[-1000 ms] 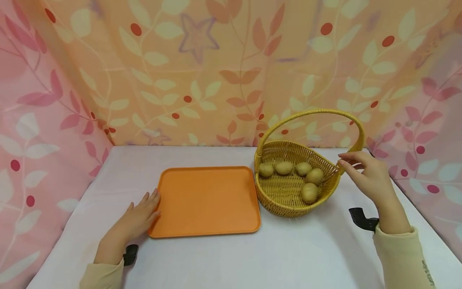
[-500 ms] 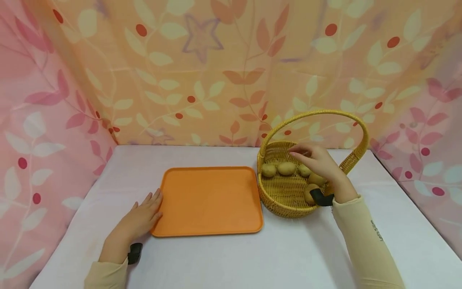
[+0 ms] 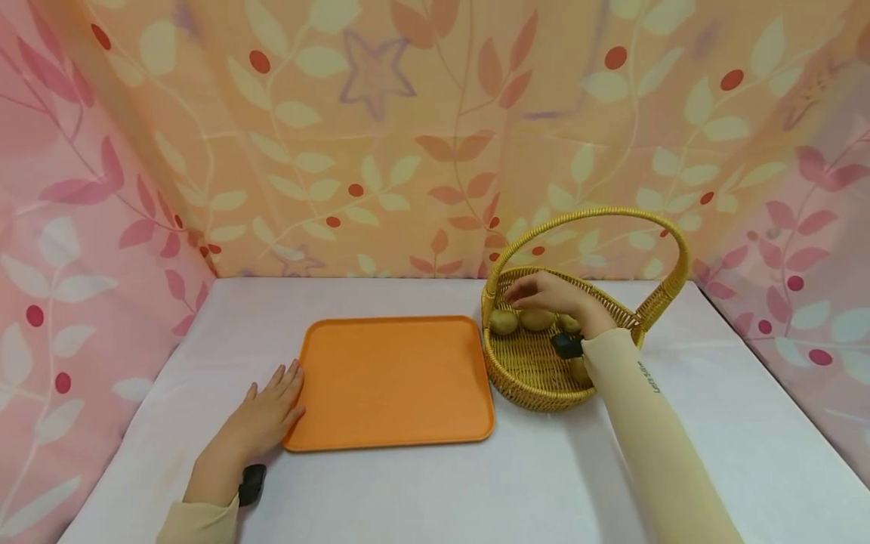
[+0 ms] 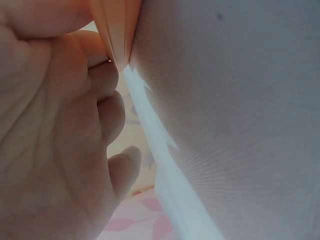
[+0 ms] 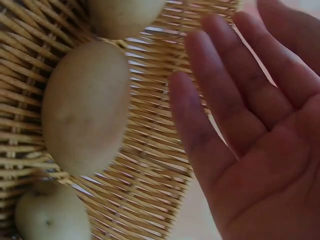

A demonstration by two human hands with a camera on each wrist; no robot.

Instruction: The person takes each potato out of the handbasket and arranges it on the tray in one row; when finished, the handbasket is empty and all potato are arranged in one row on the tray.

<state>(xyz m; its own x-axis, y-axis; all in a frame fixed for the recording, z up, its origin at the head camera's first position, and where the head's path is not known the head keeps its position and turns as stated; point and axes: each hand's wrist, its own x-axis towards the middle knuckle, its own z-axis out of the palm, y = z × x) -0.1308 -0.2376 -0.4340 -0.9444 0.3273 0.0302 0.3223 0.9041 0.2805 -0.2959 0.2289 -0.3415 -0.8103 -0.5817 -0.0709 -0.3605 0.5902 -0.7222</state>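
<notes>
An orange tray (image 3: 394, 381) lies flat on the white table. My left hand (image 3: 265, 412) rests at its left edge with fingers extended; in the left wrist view the tray's rim (image 4: 117, 30) meets the fingers. To the right stands a yellow wicker basket (image 3: 537, 397) with a tall arched handle, holding several potatoes. My right hand (image 3: 547, 293) hovers over the basket's far left part, above a potato (image 3: 504, 323) and a second potato (image 3: 537, 319). In the right wrist view its fingers are relaxed and hold nothing, beside a potato (image 5: 87, 107). The forearm partly hides the other potatoes.
The basket handle (image 3: 612, 211) arches above the right hand. Patterned cloth (image 3: 374, 151) walls the table's back and both sides. The tray's right edge sits close against the basket. Each wrist carries a black camera mount (image 3: 251, 483).
My right hand has moved left from the basket's right rim, in over the potatoes near its left side. The left hand stays at the tray's edge.
</notes>
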